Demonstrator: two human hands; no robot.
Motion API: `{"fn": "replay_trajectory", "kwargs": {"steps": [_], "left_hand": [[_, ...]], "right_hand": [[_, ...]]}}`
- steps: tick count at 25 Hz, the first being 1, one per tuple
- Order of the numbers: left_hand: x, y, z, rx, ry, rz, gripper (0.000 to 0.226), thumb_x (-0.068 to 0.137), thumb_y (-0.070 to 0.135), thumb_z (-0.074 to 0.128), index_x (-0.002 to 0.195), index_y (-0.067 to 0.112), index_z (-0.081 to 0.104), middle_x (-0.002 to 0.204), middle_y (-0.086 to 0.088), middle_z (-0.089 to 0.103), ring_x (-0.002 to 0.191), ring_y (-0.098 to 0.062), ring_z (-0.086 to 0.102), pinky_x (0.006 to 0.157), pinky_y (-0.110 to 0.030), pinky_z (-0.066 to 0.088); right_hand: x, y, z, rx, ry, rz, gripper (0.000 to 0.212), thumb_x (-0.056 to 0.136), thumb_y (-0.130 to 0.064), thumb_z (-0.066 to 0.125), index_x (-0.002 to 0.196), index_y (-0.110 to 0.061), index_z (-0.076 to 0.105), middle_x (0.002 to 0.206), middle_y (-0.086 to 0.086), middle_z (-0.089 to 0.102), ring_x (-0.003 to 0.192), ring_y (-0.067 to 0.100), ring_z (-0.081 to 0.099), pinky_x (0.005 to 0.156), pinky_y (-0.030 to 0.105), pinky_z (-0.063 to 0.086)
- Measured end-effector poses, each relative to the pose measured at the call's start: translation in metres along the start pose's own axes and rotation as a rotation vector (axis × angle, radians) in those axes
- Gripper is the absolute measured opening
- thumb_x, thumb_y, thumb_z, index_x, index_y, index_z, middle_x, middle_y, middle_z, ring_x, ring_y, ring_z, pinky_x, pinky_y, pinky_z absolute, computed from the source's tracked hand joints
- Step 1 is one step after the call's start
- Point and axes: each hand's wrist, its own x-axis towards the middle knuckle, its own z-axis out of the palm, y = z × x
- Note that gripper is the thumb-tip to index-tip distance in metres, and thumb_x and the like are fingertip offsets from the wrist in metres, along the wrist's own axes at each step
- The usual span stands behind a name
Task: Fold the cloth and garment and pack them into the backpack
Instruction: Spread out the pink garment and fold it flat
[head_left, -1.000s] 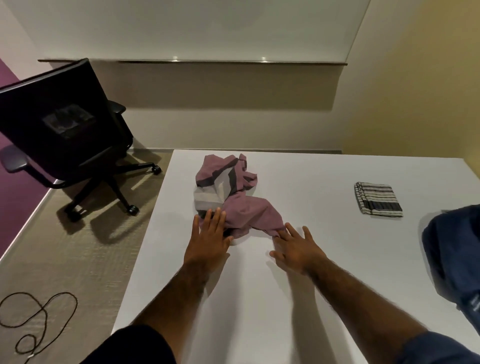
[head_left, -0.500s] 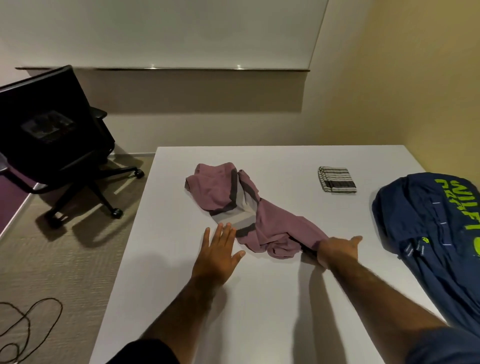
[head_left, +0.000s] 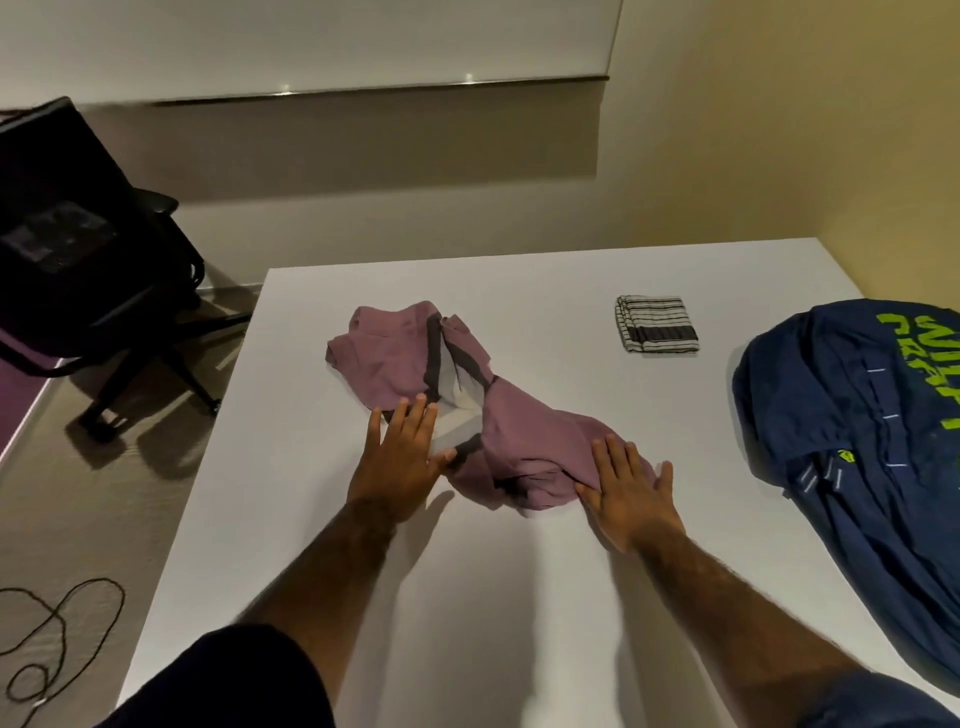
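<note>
Pressing flat: both hands (head_left: 400, 457) (head_left: 631, 493) on crumpled garment (head_left: 519, 431)

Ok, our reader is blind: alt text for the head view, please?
Both hands, left hand and right hand, press flat on a crumpled mauve garment on a white table; a folded striped cloth and blue backpack lie right.

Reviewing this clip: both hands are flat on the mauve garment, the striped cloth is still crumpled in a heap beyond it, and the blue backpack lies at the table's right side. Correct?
One slip: in the head view the striped cloth is already folded into a neat square, not crumpled. The rest holds: the left hand and right hand lie flat on the mauve garment, and the blue backpack lies at the table's right side.
</note>
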Motion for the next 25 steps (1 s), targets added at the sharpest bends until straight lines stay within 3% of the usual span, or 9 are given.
{"fn": "replay_trajectory", "kwargs": {"steps": [4,7,9,12,14,18,22,25], "left_hand": [[0.025,0.017,-0.011,-0.037,0.024,-0.018,0.097,0.087,0.071,-0.014,0.163,0.018,0.014,0.171,-0.007,0.01,0.158,-0.03,0.003,0.124,-0.055,-0.005],[0.063,0.03,-0.025,-0.053,0.053,-0.03,0.087,0.094,0.07,-0.001,0.164,0.018,0.007,0.171,-0.008,0.004,0.158,-0.031,0.002,0.125,-0.054,-0.002],[0.093,0.036,-0.035,-0.02,0.071,-0.018,0.077,0.101,0.064,0.01,0.164,0.019,0.0,0.171,-0.008,-0.004,0.158,-0.031,-0.003,0.125,-0.054,-0.004],[0.131,0.05,-0.05,0.04,0.093,0.049,0.062,0.11,0.045,0.023,0.163,0.026,-0.001,0.171,-0.007,-0.01,0.157,-0.03,-0.01,0.122,-0.052,-0.013],[0.151,0.063,-0.058,0.129,0.069,0.1,0.065,0.108,0.039,0.04,0.163,0.03,0.006,0.171,-0.008,-0.012,0.156,-0.032,-0.013,0.124,-0.056,-0.011],[0.17,0.074,-0.063,0.328,0.03,0.13,0.046,0.1,0.038,0.061,0.145,0.031,0.054,0.171,-0.006,0.005,0.157,-0.033,-0.008,0.122,-0.062,-0.007],[0.146,0.066,-0.068,0.197,0.124,0.133,0.039,0.104,0.026,0.048,0.141,0.021,0.057,0.169,-0.004,0.022,0.158,-0.03,0.002,0.124,-0.057,-0.01],[0.1,0.056,-0.079,0.082,0.106,0.109,0.037,0.103,0.027,0.047,0.138,0.019,0.056,0.168,-0.005,0.024,0.158,-0.027,0.006,0.123,-0.049,-0.015]], "right_hand": [[0.016,0.058,-0.023,-0.114,-0.057,0.11,0.072,0.104,-0.058,0.008,0.16,-0.018,-0.016,0.169,0.002,-0.016,0.156,0.028,-0.008,0.12,0.064,-0.006],[0.037,0.079,-0.048,-0.155,-0.098,0.228,0.086,0.102,-0.055,0.035,0.161,-0.013,-0.011,0.17,0.008,-0.01,0.156,0.031,-0.008,0.119,0.065,-0.007],[0.05,0.081,-0.06,-0.189,-0.081,0.231,0.09,0.1,-0.036,0.051,0.16,-0.009,-0.011,0.169,0.012,-0.01,0.156,0.034,-0.009,0.118,0.066,-0.006],[0.062,0.079,-0.069,-0.235,-0.053,0.138,0.082,0.098,-0.011,0.044,0.16,-0.006,-0.011,0.169,0.015,-0.011,0.155,0.036,-0.01,0.118,0.068,-0.006],[0.063,0.079,-0.069,-0.238,-0.034,0.079,0.085,0.096,-0.012,0.047,0.16,-0.007,-0.008,0.169,0.015,-0.008,0.155,0.036,-0.009,0.118,0.068,-0.007],[0.064,0.093,-0.061,-0.181,0.032,-0.012,0.089,0.096,-0.033,0.058,0.162,-0.01,0.003,0.17,0.012,0.003,0.156,0.034,-0.003,0.119,0.065,-0.004],[0.064,0.105,-0.058,-0.166,0.054,-0.04,0.09,0.095,-0.035,0.062,0.162,-0.012,0.005,0.17,0.011,0.007,0.156,0.033,0.0,0.121,0.063,-0.003],[0.057,0.106,-0.061,-0.159,0.058,-0.033,0.089,0.096,-0.031,0.061,0.162,-0.012,0.005,0.169,0.011,0.007,0.156,0.033,0.0,0.122,0.062,-0.001]]}}
